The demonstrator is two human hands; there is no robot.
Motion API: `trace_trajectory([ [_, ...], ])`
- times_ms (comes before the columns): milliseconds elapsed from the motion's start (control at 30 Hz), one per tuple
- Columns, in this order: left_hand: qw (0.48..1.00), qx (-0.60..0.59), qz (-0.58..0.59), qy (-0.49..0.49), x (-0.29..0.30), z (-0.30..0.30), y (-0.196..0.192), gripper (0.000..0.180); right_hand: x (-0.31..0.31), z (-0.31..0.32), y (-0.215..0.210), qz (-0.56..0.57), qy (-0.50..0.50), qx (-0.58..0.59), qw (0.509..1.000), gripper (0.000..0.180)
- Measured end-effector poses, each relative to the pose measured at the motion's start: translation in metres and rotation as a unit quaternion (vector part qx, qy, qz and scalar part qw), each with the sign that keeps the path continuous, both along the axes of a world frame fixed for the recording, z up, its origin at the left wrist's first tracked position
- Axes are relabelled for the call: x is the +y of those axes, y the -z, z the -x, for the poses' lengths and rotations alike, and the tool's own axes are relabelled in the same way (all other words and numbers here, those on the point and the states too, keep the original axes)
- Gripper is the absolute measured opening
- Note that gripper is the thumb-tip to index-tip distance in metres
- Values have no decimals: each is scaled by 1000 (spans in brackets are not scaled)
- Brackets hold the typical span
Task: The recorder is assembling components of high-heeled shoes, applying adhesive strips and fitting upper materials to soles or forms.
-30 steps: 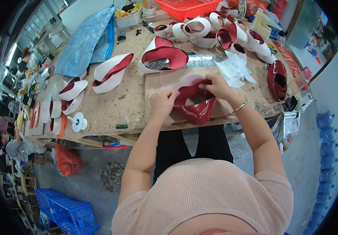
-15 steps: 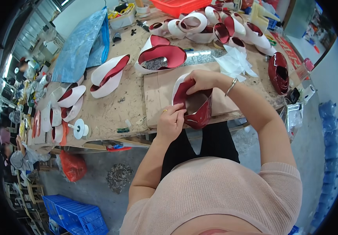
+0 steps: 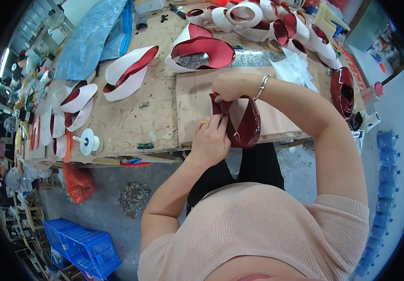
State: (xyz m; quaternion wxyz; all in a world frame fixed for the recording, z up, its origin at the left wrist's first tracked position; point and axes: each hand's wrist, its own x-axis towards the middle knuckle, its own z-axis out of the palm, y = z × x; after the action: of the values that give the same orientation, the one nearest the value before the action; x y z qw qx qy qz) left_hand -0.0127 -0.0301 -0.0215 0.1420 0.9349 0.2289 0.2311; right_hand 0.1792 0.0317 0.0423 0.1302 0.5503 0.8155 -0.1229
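Observation:
A glossy dark red shoe upper (image 3: 250, 131) is between my hands at the table's near edge, over a tan board (image 3: 192, 100). My left hand (image 3: 210, 142) is closed on its left side, fingertips at the opening. My right hand (image 3: 230, 87), a bracelet on its wrist, reaches across from the far side and pinches the upper's far left edge. The pinched edge is folded, and the fingertips partly cover it. Just beyond lies a white shoe upper with red lining (image 3: 211, 49), on a speckled stone slab (image 3: 253, 58).
More white, red-lined uppers (image 3: 131, 72) lie to the left, and a pile of uppers (image 3: 244, 16) stands at the back. A finished-looking red upper (image 3: 341, 92) and white paper (image 3: 295, 70) are on the right. A thread spool (image 3: 88, 142) stands front left; blue crates (image 3: 82, 248) sit on the floor.
The held upper has been turned and its left edge folded, so its white outer strip no longer shows. Both hands remain on it. The camera view has shifted slightly.

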Motion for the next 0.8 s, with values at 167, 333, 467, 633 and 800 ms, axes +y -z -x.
trace_trajectory([
  [167,999,29,2,-13,4,-4,-6,50,-7,-7,6,-18,41,56,997,28],
  [333,998,43,36,7,20,-11,-7,44,-17,-19,-9,-10,45,123,991,34],
  [467,991,-17,114,70,39,-12,-1,33,-27,-45,-15,20,71,171,982,40],
  [633,993,-16,88,73,47,-15,0,27,-26,-50,-20,33,169,212,962,40],
  [800,995,-32,73,65,41,-14,6,31,-32,-63,-13,41,182,295,937,35],
])
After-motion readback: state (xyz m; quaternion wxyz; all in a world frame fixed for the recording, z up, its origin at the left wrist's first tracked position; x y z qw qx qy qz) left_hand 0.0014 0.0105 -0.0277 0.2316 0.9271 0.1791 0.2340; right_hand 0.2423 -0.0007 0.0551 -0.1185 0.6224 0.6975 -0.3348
